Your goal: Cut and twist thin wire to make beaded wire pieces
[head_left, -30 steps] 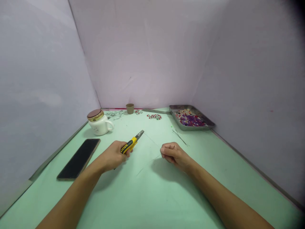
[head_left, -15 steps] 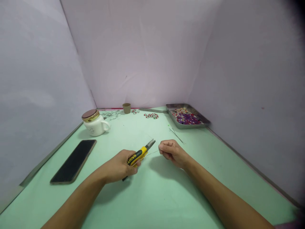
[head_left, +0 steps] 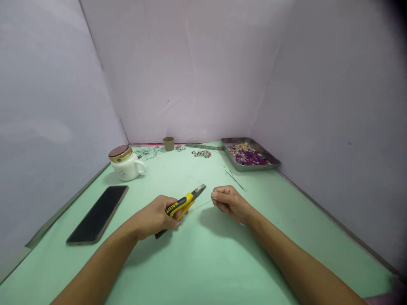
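My left hand [head_left: 159, 218] is wrapped round a pair of yellow-and-black pliers [head_left: 181, 204], whose metal jaws point up and to the right. Just right of the jaw tip, my right hand [head_left: 229, 201] is closed in a pinch on a thin wire [head_left: 203, 204]. The wire runs from the fingertips down to the left, below the pliers' jaws and apart from them. Both hands are above the green tabletop [head_left: 190, 271]. A few dark wire pieces [head_left: 235, 180] lie on it beyond my right hand.
A metal tray [head_left: 254, 167] of mixed beads stands at the back right, near beaded pieces [head_left: 201, 153] and a small brown cup [head_left: 168, 144]. Tangled wire [head_left: 146, 151] lies at the back left. A lidded white mug [head_left: 125, 167] and a phone [head_left: 98, 215] are on the left.
My left hand and the pliers have shifted slightly left and down, away from my right hand. The right hand stays nearly still, pinching the wire.
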Tool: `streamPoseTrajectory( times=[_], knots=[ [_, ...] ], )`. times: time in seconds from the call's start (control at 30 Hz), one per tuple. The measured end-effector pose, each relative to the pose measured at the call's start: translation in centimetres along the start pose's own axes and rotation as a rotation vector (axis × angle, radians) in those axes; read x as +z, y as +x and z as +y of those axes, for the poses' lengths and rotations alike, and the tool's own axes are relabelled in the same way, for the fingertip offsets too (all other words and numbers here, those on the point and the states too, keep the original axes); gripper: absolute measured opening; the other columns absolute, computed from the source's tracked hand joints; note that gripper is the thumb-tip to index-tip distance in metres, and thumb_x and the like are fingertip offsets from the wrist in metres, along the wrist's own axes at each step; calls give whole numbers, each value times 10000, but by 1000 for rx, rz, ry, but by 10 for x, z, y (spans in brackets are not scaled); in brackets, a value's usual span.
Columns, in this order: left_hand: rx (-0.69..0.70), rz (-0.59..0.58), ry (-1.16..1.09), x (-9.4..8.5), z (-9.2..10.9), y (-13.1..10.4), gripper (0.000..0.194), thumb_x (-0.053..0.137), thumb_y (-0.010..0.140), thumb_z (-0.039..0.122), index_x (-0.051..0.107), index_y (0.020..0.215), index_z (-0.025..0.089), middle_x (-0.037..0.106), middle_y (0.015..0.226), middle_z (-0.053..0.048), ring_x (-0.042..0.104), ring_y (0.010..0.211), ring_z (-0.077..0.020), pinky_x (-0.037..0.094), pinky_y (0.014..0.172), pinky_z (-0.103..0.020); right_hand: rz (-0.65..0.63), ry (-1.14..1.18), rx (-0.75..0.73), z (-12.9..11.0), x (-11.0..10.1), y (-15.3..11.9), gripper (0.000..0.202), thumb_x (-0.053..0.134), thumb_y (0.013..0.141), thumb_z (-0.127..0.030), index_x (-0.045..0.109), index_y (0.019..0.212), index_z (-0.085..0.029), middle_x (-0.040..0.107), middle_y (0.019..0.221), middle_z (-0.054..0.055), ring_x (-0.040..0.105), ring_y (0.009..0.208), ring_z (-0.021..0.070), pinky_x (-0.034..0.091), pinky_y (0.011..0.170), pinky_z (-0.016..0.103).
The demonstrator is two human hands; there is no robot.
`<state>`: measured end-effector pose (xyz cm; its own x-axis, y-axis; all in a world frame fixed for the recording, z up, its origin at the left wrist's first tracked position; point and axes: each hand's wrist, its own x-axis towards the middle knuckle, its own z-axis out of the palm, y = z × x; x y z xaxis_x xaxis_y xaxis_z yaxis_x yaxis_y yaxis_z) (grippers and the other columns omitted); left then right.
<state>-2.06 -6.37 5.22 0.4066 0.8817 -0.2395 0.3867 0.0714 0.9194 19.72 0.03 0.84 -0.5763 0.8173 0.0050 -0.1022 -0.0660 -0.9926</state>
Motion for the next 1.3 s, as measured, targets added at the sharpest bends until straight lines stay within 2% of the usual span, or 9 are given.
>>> streamPoseTrajectory(
  times=[0.4,0.53,0.6,0.77,0.9,1.03,1.1,1.2,1.3],
  knots=[
    [-57,153,-74,-21,-12,5,158,549,524,86,421,556,173,533,678,7,530,729,-169,407,638,-279,-7,-67,-16,-4,-5,-1,226,551,667,-272,510,495,-132,322,347,-73,213,355,38,125,388,220],
    [-149,515,56,-46,-21,4,194,530,567,185,517,757,150,569,737,-48,551,615,-168,443,566,-307,23,-45,-80,-14,-20,-4,238,559,652,-253,479,459,-139,319,338,-74,195,342,35,103,378,225],
    [-163,576,140,-55,-26,5,203,510,589,218,517,779,145,563,748,-57,550,614,-168,438,552,-301,36,-16,-95,-16,-26,-4,247,554,651,-237,449,447,-147,314,336,-76,186,341,34,95,374,225],
    [-160,536,432,-35,-34,17,94,566,539,246,503,551,178,480,504,6,486,518,-170,348,491,-276,-96,-2,6,-9,-22,-3,266,509,633,-184,364,411,-166,246,317,-91,159,341,36,98,366,217],
    [-97,559,620,-10,-39,28,181,607,515,304,566,645,184,567,734,-58,507,708,-228,352,600,-308,-361,-131,114,-4,-8,-6,227,478,602,-146,368,403,-157,263,349,-85,195,361,38,122,369,207],
    [12,542,664,-3,-29,23,300,528,631,369,598,859,189,578,963,-79,486,901,-233,356,750,-314,-567,-226,178,-5,1,-9,220,483,611,-129,389,412,-141,267,384,-89,206,384,29,158,390,196],
    [125,517,611,4,-20,17,315,435,714,370,593,917,188,575,1008,-64,500,868,-197,375,718,-284,-594,-244,192,-4,3,-9,211,500,627,-137,421,431,-134,271,394,-90,210,387,27,166,393,194],
    [145,202,494,24,-10,8,271,465,705,381,649,794,203,615,680,-9,486,564,-136,358,536,-239,-580,-282,194,-4,4,-9,183,523,663,-178,495,491,-121,327,406,-82,230,385,28,173,389,194],
    [148,165,439,40,-8,5,211,470,692,292,658,673,197,575,546,13,458,502,-123,327,498,-232,-505,-286,176,-5,6,-9,167,577,669,-238,542,560,-116,374,424,-74,276,391,33,210,389,187]
  ],
)
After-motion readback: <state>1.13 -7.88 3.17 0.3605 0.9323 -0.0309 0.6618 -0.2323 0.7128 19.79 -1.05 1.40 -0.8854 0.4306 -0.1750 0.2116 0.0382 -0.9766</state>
